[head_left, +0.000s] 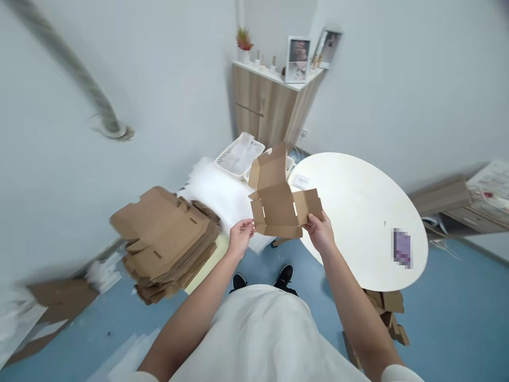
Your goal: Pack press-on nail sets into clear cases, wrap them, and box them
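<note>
A partly folded brown cardboard box blank point(280, 204) is held up in front of me, its flaps spread and its long lid panel pointing away. My left hand point(240, 236) pinches the blank's left edge between thumb and fingers. On the other side, my right hand point(320, 232) grips the right side flap near its lower corner. To my left lies a tall stack of flat cardboard blanks point(167, 233). Beyond the held blank, white foam sheets point(218, 185) are piled.
A round white table point(358, 212) stands at right, bearing a blurred purple item point(402, 248) and a small white object point(300, 181). White baskets point(240, 154) sit before a wooden cabinet point(266, 101). Folded cardboard point(392, 313) lies under the table, more cardboard point(63, 302) at far left.
</note>
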`<action>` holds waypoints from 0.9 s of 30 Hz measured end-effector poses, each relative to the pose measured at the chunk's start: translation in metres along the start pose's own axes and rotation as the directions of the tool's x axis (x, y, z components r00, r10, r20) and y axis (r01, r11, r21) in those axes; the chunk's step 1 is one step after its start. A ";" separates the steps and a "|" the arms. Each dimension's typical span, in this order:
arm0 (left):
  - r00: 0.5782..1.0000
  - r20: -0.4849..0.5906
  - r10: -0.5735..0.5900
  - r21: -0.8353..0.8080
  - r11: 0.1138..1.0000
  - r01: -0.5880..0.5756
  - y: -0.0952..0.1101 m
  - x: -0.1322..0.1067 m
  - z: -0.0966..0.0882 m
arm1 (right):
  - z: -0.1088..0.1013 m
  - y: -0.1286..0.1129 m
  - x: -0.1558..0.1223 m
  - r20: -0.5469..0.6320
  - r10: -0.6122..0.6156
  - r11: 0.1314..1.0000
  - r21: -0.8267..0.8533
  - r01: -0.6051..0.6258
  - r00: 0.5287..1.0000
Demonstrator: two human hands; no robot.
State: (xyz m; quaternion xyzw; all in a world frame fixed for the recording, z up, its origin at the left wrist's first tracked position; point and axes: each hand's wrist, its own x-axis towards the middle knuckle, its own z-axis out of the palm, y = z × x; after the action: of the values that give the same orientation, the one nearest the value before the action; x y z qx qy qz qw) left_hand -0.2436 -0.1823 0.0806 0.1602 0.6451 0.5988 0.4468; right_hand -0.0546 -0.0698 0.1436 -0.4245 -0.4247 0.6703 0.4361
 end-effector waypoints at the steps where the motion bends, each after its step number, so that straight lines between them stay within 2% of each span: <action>1: 1.000 0.010 0.015 0.052 0.999 -0.016 -0.004 0.002 0.015 | -0.019 0.000 0.001 -0.055 -0.020 1.000 -0.014 0.019 0.998; 3: 0.999 0.001 0.053 0.173 0.984 -0.053 -0.014 0.006 0.046 | -0.055 0.001 0.003 -0.172 -0.044 0.999 -0.020 0.041 0.984; 5: 0.999 -0.007 0.038 0.290 0.956 -0.035 -0.027 0.008 0.078 | -0.088 0.001 0.005 -0.262 -0.018 1.000 0.017 0.023 0.965; 7: 0.996 0.039 -0.077 0.360 0.931 0.058 -0.041 0.008 0.110 | -0.119 0.002 0.006 -0.307 0.044 0.995 0.094 -0.016 0.951; 10: 0.950 0.183 -0.252 0.342 0.923 0.179 -0.062 0.007 0.154 | -0.163 0.005 0.004 -0.326 0.123 0.978 0.198 -0.060 0.937; 12: 0.924 0.230 -0.305 0.325 0.919 0.222 -0.073 0.008 0.179 | -0.190 0.008 0.003 -0.337 0.146 0.970 0.235 -0.067 0.930; 14: 0.916 0.220 -0.335 0.341 0.906 0.249 -0.081 0.011 0.201 | -0.215 0.013 0.003 -0.367 0.143 0.966 0.255 -0.049 0.919; 16: 0.926 0.202 -0.318 0.386 0.895 0.223 -0.087 0.016 0.219 | -0.238 0.018 0.003 -0.415 0.120 0.964 0.264 -0.007 0.902; 18: 0.952 0.177 -0.250 0.461 0.876 0.144 -0.091 0.021 0.234 | -0.259 0.023 0.003 -0.456 0.100 0.960 0.277 0.035 0.885; 21: 0.980 0.122 -0.154 0.612 0.789 0.048 -0.096 0.025 0.250 | -0.284 0.032 0.001 -0.498 0.100 0.949 0.308 0.068 0.862; 25: 0.950 0.177 -0.259 0.736 0.675 0.047 -0.106 0.018 0.266 | -0.302 0.048 -0.006 -0.577 0.134 0.952 0.300 0.057 0.806; 27: 0.933 0.238 -0.269 0.761 0.648 -0.007 -0.113 0.014 0.273 | -0.307 0.056 -0.011 -0.614 0.150 0.963 0.268 0.026 0.775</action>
State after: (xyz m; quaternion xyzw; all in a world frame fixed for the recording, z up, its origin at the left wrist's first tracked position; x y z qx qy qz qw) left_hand -0.0043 -0.0264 0.0041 0.3801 0.7599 0.2084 0.4843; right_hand 0.2236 -0.0331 0.0078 -0.5763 -0.1481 0.5541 0.5822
